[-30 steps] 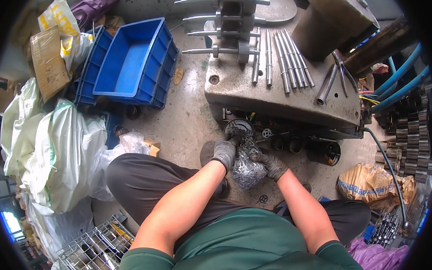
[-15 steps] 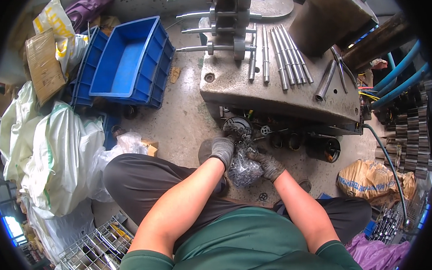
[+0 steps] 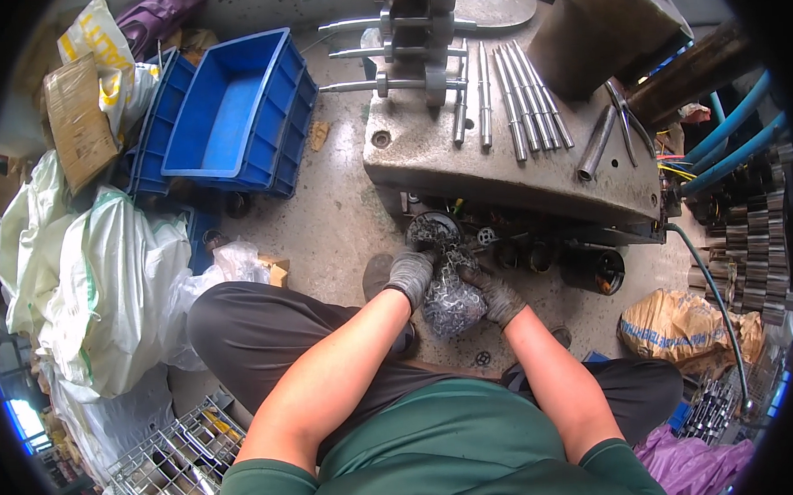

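Observation:
A clear plastic bag (image 3: 453,309) full of small shiny metal pieces, like clips or rings, hangs between my gloved hands. My left hand (image 3: 411,273) is closed on the bag's upper left side, by its mouth. On the other side my right hand (image 3: 496,294) grips the bag, its fingertips partly hidden by the plastic. The bag's upper end tilts away from me over a round container (image 3: 457,224) on the floor under the bench edge. More of the same small pieces lie in that container.
Ahead stands a metal bench (image 3: 509,189) with several steel shafts (image 3: 523,105), pliers (image 3: 624,118) and a tube (image 3: 596,146). Blue crates (image 3: 231,104) and white sacks (image 3: 106,278) are at left. A black canister (image 3: 592,272) and brown paper bag (image 3: 683,328) lie right.
The bag has shifted slightly away from me and to the right, with my right hand moving along. Both hands keep their grip. The view has moved a little.

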The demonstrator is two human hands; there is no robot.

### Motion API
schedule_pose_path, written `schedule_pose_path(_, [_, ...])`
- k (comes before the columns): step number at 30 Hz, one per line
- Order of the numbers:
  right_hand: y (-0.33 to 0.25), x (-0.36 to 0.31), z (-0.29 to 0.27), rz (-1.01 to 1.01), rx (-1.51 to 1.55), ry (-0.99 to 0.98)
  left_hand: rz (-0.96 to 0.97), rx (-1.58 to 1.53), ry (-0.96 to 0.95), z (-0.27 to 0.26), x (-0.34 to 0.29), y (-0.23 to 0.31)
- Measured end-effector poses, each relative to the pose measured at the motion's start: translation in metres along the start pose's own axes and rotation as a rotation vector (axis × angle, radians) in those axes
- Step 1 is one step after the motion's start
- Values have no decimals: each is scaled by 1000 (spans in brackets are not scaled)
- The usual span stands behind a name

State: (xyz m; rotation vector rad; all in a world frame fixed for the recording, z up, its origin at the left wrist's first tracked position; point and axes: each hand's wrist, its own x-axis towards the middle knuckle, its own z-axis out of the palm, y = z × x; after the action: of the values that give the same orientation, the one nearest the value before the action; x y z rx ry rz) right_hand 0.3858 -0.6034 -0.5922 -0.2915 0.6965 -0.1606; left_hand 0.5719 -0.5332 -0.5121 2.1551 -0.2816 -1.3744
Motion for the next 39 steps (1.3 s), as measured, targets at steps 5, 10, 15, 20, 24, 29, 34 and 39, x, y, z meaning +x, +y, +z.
schedule_pose_path(5, [4, 5, -10, 54, -110, 9, 253, -50, 33, 17, 47, -43])
schedule_pose_path(10, [10, 3, -14, 55, -162, 20, 117, 5, 86, 1, 3, 7])
schedule_pose_path(15, [7, -1, -7, 42, -174, 1, 36, -6, 53, 5, 35, -22])
schedule_pose_path(20, [5, -4, -8, 22, -138, -5, 27, 101, -141, 6, 33, -11])
schedule_pose_path(24, [0, -4, -3, 24, -115, -87, 95, -256, -277, 16, 42, -27])
schedule_pose_path(29, [0, -3, -8, 60, -117, -81, 162, -50, -163, 0, 5, 7])
schedule_pose_path(34, [10, -4, -3, 73, -75, -20, 208, -508, -143, 17, 49, -33])
schedule_pose_path(39, [10, -6, -2, 124, -15, -63, 322, -343, 46, 26, 71, -48])
